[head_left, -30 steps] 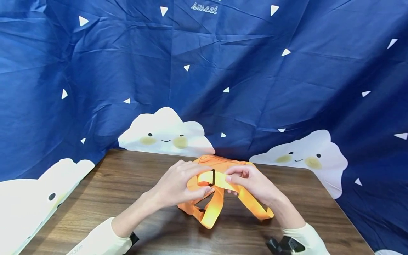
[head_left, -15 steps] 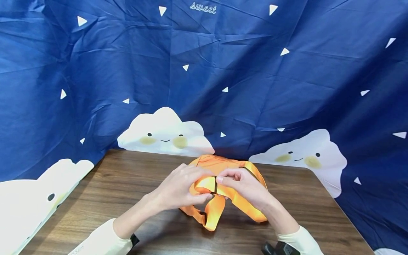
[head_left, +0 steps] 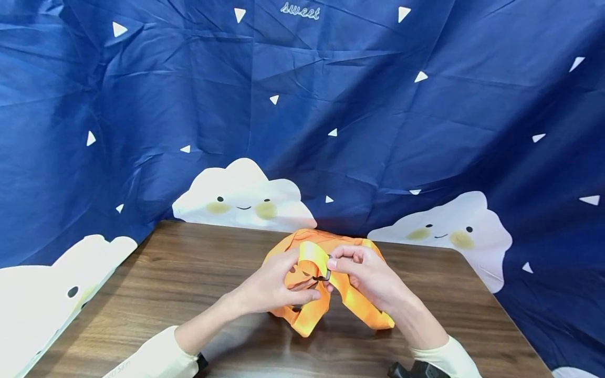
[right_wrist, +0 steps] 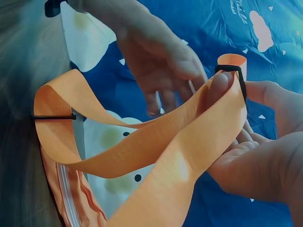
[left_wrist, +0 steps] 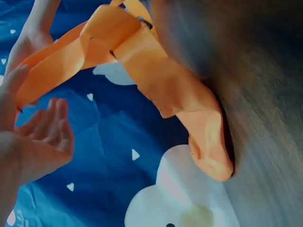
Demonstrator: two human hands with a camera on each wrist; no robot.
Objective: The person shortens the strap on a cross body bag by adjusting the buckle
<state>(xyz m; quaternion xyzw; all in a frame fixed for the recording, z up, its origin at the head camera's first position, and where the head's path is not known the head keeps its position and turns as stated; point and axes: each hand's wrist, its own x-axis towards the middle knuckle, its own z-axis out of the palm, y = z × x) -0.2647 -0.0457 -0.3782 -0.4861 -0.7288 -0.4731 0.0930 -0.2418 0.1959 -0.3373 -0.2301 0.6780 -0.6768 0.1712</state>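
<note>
Since half a second ago the strap point(head_left: 312, 252) has looped up toward twelve o'clock. Right hand point(head_left: 368, 275) is pinching the buckle point(right_wrist: 227, 68); left hand point(head_left: 268, 286) is at nine o'clock, fingers loosely spread, can't tell if touching. Bag point(head_left: 326, 239)'s near the table point(head_left: 212, 252)'s twelve o'clock edge. I'd guess light, floppy, slightly slick, not fragile; grab the stiffer buckle. Head view hides some left fingertips and much of the bag.

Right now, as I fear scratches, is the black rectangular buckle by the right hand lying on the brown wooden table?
No, the right hand pinches the buckle above the table.
</note>
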